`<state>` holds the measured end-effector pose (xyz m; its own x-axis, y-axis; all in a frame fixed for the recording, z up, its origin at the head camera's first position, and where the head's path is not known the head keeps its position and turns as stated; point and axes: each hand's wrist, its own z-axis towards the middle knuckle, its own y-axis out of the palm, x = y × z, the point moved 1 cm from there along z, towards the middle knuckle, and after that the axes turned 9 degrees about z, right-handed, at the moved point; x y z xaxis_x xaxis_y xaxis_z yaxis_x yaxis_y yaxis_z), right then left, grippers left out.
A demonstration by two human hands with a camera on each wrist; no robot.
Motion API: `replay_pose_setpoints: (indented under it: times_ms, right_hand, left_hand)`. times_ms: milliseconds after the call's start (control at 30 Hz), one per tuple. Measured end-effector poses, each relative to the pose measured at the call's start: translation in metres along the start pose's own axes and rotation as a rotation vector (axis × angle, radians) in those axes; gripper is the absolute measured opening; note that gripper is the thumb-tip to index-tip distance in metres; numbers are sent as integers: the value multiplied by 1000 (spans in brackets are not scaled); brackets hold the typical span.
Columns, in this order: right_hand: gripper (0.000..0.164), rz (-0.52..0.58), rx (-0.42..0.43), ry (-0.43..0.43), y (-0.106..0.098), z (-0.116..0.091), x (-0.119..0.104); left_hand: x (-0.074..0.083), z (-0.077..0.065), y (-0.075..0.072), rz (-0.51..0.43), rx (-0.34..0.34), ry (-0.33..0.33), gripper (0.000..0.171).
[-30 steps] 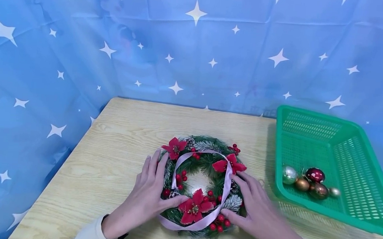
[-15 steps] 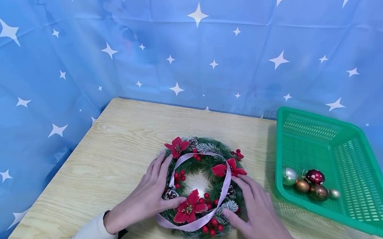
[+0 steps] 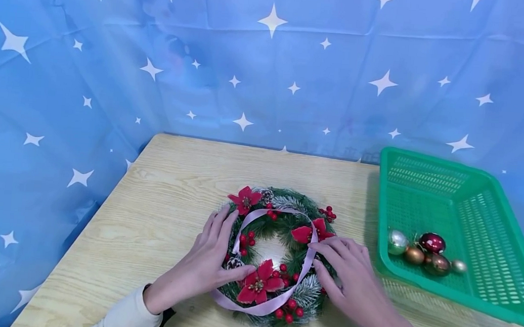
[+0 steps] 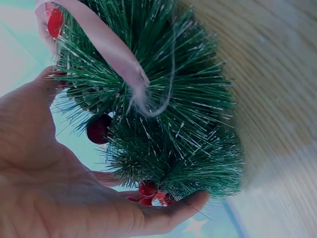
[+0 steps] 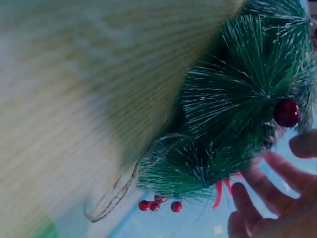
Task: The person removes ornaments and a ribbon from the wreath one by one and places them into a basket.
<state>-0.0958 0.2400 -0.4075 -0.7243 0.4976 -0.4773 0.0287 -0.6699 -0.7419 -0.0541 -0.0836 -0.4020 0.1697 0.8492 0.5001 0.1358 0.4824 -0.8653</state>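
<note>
A green Christmas wreath (image 3: 293, 201) lies flat on the table, dressed with red poinsettias (image 3: 260, 282), red berries, pine cones and frosted sprigs. A pale pink ribbon (image 3: 275, 305) loops over its top. My left hand (image 3: 202, 260) holds the wreath's left side, with the thumb by the near poinsettia and the fingers along the outer edge. On the right side, my right hand (image 3: 350, 276) touches the wreath and the ribbon with lightly bent fingers; its thumb and fingers stand apart in the right wrist view. A loose ribbon end (image 4: 133, 74) shows in the left wrist view.
A green plastic basket (image 3: 456, 291) stands at the right, holding several shiny baubles (image 3: 433, 243). A thin cord loop (image 5: 114, 201) sticks out from the wreath's outer edge. Behind the wooden table (image 3: 150, 196) hangs a blue star-patterned cloth (image 3: 229, 39).
The wreath has turned slightly clockwise, its near poinsettia shifting left. My right hand's thumb and fingers have moved inward and up to the ribbon; the left hand stays on the left side.
</note>
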Motion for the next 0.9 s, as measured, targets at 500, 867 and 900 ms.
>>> replay_pose_setpoints:
  times_ms: [500,867,900]
  right_hand:
    - [29,-35,9,-185,-3,9,9]
    - [24,-100,89,-226,-49,17,19]
    - [30,-114,89,-216,-54,17,20]
  left_hand:
    - [-2,-6,4,10,22,26,115]
    - [-1,0,0,2,20,27,109]
    - [-1,0,0,4,21,28,109]
